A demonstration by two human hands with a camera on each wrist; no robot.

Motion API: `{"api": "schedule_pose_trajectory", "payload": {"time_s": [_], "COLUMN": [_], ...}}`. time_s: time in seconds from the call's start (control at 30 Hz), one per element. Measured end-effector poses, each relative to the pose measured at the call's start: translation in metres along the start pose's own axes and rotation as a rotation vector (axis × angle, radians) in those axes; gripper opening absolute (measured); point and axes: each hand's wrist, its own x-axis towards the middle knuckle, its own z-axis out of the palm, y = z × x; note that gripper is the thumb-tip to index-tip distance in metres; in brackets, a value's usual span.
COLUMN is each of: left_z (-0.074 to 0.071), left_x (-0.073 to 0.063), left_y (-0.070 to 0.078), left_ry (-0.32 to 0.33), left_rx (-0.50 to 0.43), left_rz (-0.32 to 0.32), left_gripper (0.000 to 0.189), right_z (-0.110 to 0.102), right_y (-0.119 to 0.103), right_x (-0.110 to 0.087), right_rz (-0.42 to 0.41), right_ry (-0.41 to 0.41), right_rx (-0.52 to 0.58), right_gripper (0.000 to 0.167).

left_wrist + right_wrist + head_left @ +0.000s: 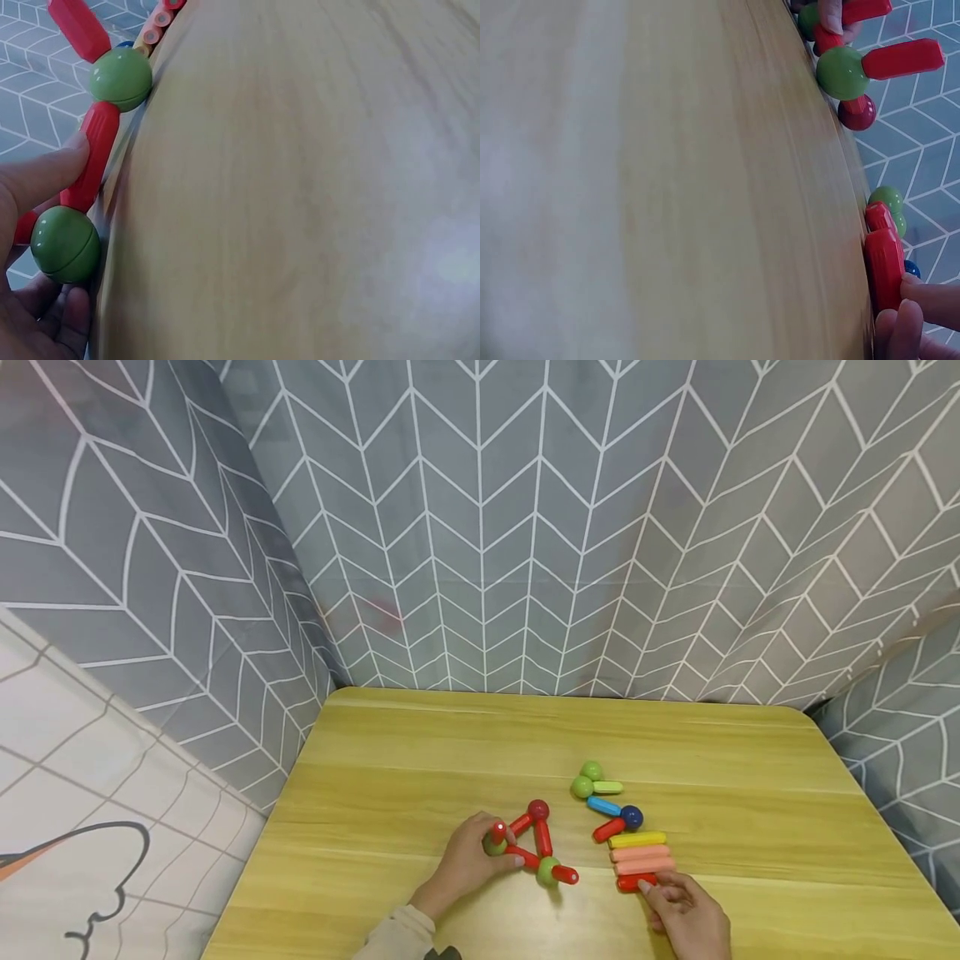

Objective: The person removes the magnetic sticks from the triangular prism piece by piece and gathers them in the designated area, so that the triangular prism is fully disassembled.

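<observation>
- Rod [632,883], loose and red, is pinched near its right end by the right hand [686,914]; whether it is lifted off the counter [420,735] cannot be told
- Its long axis is set roughly left to right, the free end pointed toward the frame [543,838] of red bars and balls, which is placed to the left, well apart
- The frame is held by the left hand [468,856], the thumb laid on the bar between the left green ball [66,244] and the right green ball [547,871]
- From the right green ball an upright [565,875] is tilted toward the rod; the far corner is formed by a red ball [537,810]
- Both grips are thus occupied, the right by the rod, the left by the frame's left corner
- Any move of the rod is judged to hinge on the gap between its free end and that upright, the right hand being nearer
- Just beyond the rod, pink rods [642,866] and a yellow rod [637,840] are laid nearly parallel to it
</observation>
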Motion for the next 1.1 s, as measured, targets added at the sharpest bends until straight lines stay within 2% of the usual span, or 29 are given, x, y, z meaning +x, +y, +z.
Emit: {"api": "schedule_pose_trajectory", "payload": {"time_s": [0.13,0.23,0.4,0.6,0.7,1.1], "left_z": [0.001,0.002,0.003,0.005,0.005,0.004], "left_x": [0.0,-0.002,-0.002,-0.002,-0.001,-0.002], "left_y": [0.0,0.001,0.0,-0.001,-0.002,0.0], "left_ry": [0.017,0.027,0.031,0.029,0.033,0.032], "left_rx": [-0.003,-0.018,-0.028,-0.029,-0.025,-0.028], "left_rz": [-0.004,-0.006,-0.01,-0.013,-0.008,-0.02], "left_gripper": [0.018,0.016,0.015,0.014,0.015,0.015], "right_z": [0.0,0.0,0.003,0.014,0.02,0.042], "right_y": [-0.001,-0.003,-0.013,-0.033,-0.042,-0.053], "right_x": [-0.001,-0.003,-0.008,-0.017,-0.02,-0.025], "right_rz": [-0.021,-0.06,-0.123,-0.259,-0.294,-0.504], "right_ry": [0.051,0.125,0.203,0.207,0.203,0.138], "right_rx": [-0.052,-0.083,-0.064,-0.034,-0.017,0.002], "right_gripper": [0.046,0.045,0.046,0.029,0.023,0.014]}}
